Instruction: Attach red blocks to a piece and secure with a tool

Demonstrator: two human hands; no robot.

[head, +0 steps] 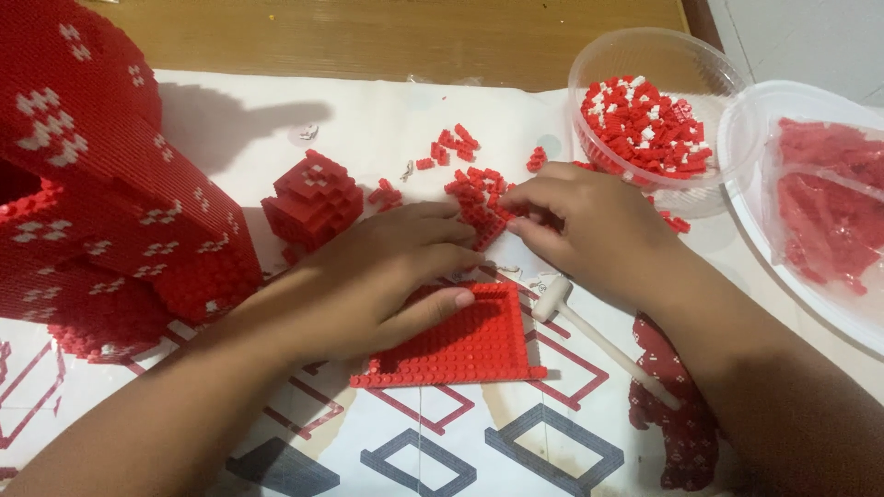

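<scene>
Pressed flat on the red brick plate [460, 340] with the left hand [387, 276]. Pinched small loose bricks [479, 198] with the right hand [589, 230], grip narrow. Built one big red block [101, 184]; left many bricks in the bowl [645, 120].

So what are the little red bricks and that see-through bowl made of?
The little red bricks look like hard, slightly glossy plastic: sharp moulded edges and rows of studs. The see-through bowl seems to be thin clear plastic, since the bricks inside show through its wall and the rim glints. The flat red plate under the left hand looks like the same studded plastic.

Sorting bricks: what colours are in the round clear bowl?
Red and white bricks, in the clear bowl, head view.
</scene>
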